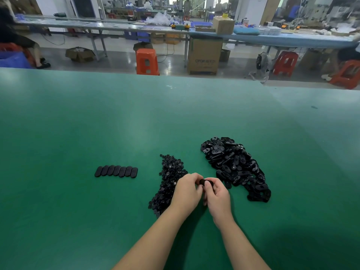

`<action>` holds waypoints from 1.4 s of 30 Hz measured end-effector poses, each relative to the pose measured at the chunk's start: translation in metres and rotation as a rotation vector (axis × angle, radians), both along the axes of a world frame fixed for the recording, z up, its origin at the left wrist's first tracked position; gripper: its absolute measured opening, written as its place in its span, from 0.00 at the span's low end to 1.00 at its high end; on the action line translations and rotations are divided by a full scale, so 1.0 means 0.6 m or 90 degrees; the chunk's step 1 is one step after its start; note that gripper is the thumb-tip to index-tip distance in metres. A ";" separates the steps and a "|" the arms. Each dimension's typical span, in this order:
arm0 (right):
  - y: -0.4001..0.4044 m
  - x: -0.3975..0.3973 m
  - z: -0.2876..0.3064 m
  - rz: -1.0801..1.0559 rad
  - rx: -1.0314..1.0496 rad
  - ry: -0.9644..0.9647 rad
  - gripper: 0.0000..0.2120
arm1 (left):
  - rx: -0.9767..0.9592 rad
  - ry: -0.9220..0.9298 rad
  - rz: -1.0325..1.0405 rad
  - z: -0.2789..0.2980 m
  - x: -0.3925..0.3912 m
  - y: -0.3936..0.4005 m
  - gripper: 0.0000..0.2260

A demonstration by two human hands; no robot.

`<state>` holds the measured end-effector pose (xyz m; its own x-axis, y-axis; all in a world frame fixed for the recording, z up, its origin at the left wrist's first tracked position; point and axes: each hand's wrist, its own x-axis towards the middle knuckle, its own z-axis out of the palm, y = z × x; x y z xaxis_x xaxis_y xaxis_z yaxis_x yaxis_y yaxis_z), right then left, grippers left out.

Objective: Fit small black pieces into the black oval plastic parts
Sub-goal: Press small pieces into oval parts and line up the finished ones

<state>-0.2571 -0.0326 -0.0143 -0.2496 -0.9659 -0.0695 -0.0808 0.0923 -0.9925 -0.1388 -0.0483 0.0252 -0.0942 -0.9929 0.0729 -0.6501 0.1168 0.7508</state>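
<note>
My left hand (187,190) and my right hand (216,193) meet above the green table, both pinching one black oval part (203,181) between their fingertips. Whether a small piece sits in it is hidden by my fingers. A heap of small black pieces (169,178) lies just left of my left hand, partly covered by it. A larger heap of black oval parts (233,164) lies to the right of my right hand. A neat row of several oval parts (116,171) lies side by side further left.
The green table (116,123) stretches far ahead to its back edge. Beyond it stand an orange stool (147,61), a cardboard box (204,55) and long workbenches with people seated at them.
</note>
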 end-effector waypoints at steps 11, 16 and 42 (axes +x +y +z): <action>0.007 0.003 0.015 0.029 -0.001 -0.081 0.09 | -0.151 -0.163 0.150 0.010 0.085 -0.015 0.09; 0.010 0.001 0.016 0.034 -0.004 -0.041 0.10 | -0.012 -0.170 0.350 -0.016 0.196 -0.029 0.10; 0.010 0.005 0.023 0.030 0.010 -0.003 0.11 | -0.048 -0.189 0.269 -0.046 0.216 -0.006 0.13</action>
